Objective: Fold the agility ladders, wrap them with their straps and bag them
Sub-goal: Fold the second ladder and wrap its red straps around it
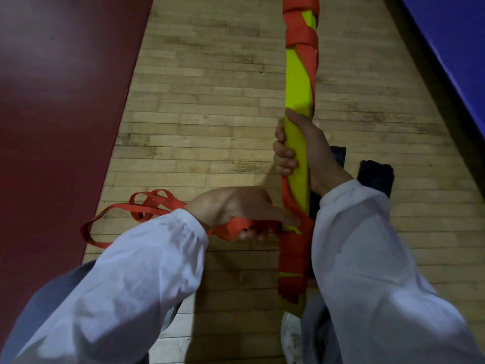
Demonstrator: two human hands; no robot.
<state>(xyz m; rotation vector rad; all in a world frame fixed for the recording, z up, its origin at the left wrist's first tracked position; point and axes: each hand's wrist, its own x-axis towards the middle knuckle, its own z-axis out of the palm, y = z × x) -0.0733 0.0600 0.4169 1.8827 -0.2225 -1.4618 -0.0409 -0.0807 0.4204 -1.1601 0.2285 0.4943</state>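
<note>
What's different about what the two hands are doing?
The left hand holds the loose orange fabric strap, low down; the right hand grips the yellow bundle of folded ladder rungs, higher up. The left thumb points sideways at the bundle; the right thumb points up along it. Both wear white sleeves.

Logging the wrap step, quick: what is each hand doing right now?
Left hand: grips the orange strap.
Right hand: grips the yellow ladder bundle, fingers curled round it.

Yellow ladder bundle [298, 82], upright, partly wrapped in orange strap [301, 40].
</note>
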